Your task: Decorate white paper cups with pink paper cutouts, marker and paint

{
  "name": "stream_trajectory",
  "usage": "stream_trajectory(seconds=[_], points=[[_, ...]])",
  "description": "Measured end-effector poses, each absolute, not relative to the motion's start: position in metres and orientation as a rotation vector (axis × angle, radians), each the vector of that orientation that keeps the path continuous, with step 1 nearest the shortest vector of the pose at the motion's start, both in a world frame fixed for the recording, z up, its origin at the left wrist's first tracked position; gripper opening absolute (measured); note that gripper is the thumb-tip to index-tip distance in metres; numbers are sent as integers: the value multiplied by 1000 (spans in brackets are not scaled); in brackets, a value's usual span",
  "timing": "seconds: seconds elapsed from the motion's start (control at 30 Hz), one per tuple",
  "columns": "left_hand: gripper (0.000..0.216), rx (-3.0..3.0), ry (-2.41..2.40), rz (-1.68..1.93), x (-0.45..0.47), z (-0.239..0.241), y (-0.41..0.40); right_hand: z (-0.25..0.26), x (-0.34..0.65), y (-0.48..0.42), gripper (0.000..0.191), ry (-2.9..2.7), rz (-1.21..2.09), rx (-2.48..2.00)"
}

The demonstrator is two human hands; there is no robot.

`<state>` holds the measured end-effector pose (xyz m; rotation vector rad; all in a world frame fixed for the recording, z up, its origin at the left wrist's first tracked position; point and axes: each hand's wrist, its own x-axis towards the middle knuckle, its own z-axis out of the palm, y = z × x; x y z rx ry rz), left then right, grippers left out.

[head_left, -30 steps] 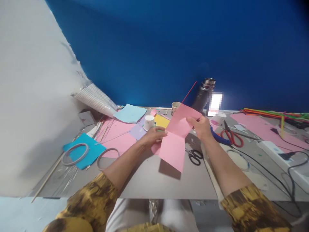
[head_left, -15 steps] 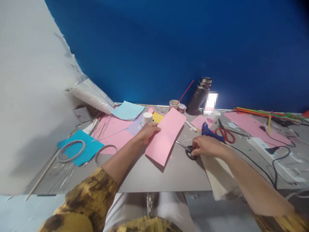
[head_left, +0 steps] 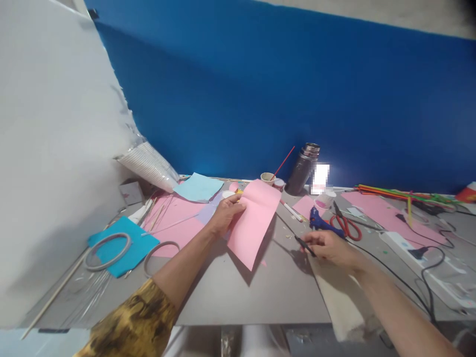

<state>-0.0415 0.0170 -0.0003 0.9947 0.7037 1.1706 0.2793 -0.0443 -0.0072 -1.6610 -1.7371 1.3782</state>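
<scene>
My left hand pinches the left edge of a pink sheet of paper, which is raised and slightly bent above the table. To the right, my right hand grips a pair of scissors by the black handles. The blades point up and left toward the paper without touching it. Partly behind the paper and my left hand stands a white paper cup. A blue glue gun lies just beyond my right hand, and a beige cloth lies beneath my right wrist.
Red-handled pliers and a white power strip with black cords lie at the right. A dark flask stands at the back. Left are grey rings on blue sheets and a stack of cups.
My right hand has lifted the scissors off the table and turned them toward the paper. The pink paper has bent a little in my left hand. The view has tilted upward.
</scene>
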Motion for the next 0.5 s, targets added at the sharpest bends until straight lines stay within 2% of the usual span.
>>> stream_trajectory(seconds=[0.17, 0.4, 0.5], points=[[59, 994, 685, 1151, -43, -2, 17, -11, 283, -56, 58, -1725, 1506, -1436], [55, 1074, 676, 1083, -40, -8, 17, 1, 262, -50, 62, -1810, 1515, -1361], [55, 1093, 650, 1044, -37, -10, 16, 7, 254, -48, 55, -1797, 1516, -1423]])
